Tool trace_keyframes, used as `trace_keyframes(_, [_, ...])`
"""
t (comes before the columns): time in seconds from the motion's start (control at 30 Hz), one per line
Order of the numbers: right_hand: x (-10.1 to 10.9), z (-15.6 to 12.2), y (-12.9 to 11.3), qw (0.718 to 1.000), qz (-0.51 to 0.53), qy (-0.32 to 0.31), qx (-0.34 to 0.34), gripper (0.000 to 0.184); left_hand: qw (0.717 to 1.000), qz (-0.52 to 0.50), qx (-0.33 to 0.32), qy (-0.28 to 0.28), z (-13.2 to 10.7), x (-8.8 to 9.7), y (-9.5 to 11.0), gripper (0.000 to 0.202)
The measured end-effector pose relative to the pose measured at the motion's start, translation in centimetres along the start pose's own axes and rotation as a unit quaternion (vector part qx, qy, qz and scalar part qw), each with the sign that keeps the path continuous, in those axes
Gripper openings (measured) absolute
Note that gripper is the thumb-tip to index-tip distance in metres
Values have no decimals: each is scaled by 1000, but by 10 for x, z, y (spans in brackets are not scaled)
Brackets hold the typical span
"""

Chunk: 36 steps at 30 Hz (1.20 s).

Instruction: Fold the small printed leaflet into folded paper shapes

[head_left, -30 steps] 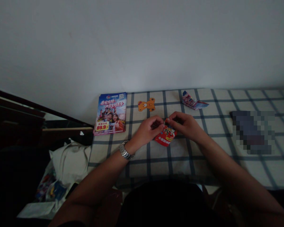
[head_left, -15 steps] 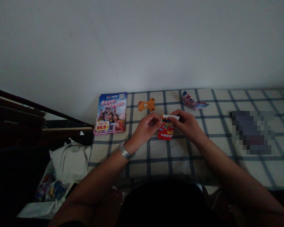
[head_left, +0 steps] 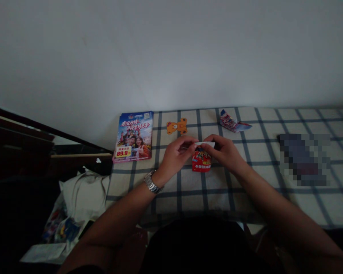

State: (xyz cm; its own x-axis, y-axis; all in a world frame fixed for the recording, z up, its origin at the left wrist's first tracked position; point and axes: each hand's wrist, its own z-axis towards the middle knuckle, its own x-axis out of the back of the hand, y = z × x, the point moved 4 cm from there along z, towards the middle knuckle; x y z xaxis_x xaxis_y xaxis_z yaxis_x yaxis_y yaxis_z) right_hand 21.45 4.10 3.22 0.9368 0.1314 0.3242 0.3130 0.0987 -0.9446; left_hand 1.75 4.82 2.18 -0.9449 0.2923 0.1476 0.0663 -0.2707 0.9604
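Note:
Between both hands, above the checked cloth [head_left: 165, 194], is a small folded red printed paper [head_left: 201, 164] with a white strip along its upper edge. My left hand [head_left: 177, 154] pinches its left side between thumb and fingers; a metal-band watch is on that wrist. My right hand [head_left: 224, 152] grips the upper right corner, thumb on the printed face and fingers behind. The fingertips behind the paper are partly hidden. Just beyond the hands lies a flat brown teddy-bear figure [head_left: 176, 126].
A stack of printed flyers [head_left: 134, 137] lies at the table's left end. Toward the wall sits a folded printed paper [head_left: 233, 122]. A blurred dark object [head_left: 301, 158] is on the right. White bags [head_left: 85, 194] stand low on the left, beside the table.
The red paper has turned a little and shifted slightly toward me. Its white top strip now runs more level between both hands, and the hands have barely moved.

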Motion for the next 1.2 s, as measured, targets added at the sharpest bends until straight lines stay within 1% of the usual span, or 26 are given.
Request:
trace_keyframes(0.07, [-1, 0, -1, 1000, 0, -2, -2, 38, 1000, 12, -2, 6, 0, 1, 0, 19])
trace_keyframes(0.2, [-3, 1, 1, 1000, 14, -9, -19, 38, 1000, 21, 6, 22, 0, 3, -2, 20])
trace_keyframes(0.33, [-2, 1, 2, 995, 87, -15, -36, 38, 999, 9, 8, 46, 1, 6, -4, 22])
trace_keyframes(0.47, [0, 2, 7, 990, 138, -7, -43, 42, 998, 0, -12, 66, 3, 9, -5, 19])
trace_keyframes(0.57, [1, 2, 10, 989, 141, -3, -45, 41, 997, 10, -28, 68, 3, 10, -4, 18])
trace_keyframes(0.8, [4, 2, 8, 988, 144, 12, -57, 40, 997, 23, -35, 70, 3, 11, -1, 15])
trace_keyframes(1.0, [5, 2, 8, 985, 158, 14, -70, 39, 996, 25, -35, 72, 3, 10, 3, 19])
trace_keyframes(1.2, [3, 0, 10, 984, 161, 36, -72, 40, 993, -6, -51, 105, 2, 10, 3, 18])
